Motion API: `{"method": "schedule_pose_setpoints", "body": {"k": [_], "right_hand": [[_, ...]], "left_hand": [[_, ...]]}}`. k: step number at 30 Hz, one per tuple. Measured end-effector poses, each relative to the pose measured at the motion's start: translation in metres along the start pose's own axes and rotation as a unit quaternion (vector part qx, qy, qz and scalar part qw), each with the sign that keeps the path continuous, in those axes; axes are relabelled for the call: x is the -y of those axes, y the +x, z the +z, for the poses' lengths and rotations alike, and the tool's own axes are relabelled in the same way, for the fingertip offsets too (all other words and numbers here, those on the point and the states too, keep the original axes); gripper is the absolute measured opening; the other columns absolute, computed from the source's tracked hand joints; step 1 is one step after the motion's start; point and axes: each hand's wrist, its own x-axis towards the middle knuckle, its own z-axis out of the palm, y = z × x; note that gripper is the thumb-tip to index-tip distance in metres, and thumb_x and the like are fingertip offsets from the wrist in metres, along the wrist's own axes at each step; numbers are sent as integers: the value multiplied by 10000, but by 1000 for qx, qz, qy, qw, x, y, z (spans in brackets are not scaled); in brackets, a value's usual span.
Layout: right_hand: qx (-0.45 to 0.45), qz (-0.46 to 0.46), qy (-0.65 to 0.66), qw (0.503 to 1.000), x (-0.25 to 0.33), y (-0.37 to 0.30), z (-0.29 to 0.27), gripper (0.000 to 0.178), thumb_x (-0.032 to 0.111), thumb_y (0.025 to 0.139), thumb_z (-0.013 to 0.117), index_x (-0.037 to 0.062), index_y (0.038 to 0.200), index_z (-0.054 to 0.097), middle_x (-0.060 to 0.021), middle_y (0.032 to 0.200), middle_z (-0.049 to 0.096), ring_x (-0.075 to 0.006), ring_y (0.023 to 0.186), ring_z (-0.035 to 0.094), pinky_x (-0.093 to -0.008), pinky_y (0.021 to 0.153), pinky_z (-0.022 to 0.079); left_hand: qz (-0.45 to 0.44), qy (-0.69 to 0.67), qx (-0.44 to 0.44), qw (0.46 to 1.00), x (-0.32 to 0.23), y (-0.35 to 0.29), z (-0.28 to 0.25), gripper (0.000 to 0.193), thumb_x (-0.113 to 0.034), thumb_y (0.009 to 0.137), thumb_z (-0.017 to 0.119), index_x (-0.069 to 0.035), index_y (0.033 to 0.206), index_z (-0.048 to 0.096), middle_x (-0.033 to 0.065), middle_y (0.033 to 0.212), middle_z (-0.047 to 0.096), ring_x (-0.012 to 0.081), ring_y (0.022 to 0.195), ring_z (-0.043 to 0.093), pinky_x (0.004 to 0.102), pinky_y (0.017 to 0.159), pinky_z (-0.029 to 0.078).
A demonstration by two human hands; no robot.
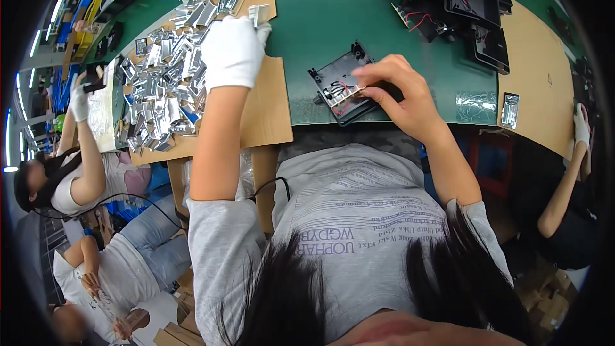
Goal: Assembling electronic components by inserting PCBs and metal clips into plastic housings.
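Head view: co-workers flank green tabletop; right hand pinches board; left hand, cannot tell.

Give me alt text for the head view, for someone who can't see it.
A bare right hand pinches the end of a wired strip at an open black case on a green table. The white-gloved left hand is at a heap of silver parts on cardboard. More black cases lie at upper right.

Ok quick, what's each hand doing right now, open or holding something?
Left hand: gloved, at the silver metal parts; whether it grips one can't be told.
Right hand: bare, closed, pinching the small wired board.
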Motion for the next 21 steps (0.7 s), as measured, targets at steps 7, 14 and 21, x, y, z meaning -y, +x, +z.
{"method": "schedule_pose_setpoints", "body": {"k": [7,14,21], "right_hand": [[-3,161,109,981,12,-1,-7,116,25,885,733,56,996,742,-37,918,670,-157,826,575,-278,798,464],[-46,137,41,989,4,3,-2,95,107,891,757,79,981,757,-32,905,664,-142,802,560,-273,715,450],[-75,99,4,992,5,8,5,69,67,870,761,66,939,757,-26,894,662,-145,798,562,-267,711,446]], "left_hand": [[161,-188,-95,964,-22,-15,5,258,-228,870,734,-66,1069,706,91,934,742,262,786,708,342,716,560],[162,-519,-33,839,-29,-42,-5,435,47,773,764,-70,1184,685,58,1037,715,177,869,683,282,759,552],[292,-453,-151,829,-31,-69,-17,448,20,810,708,-95,1239,658,67,1049,703,228,824,687,322,716,548]]}}
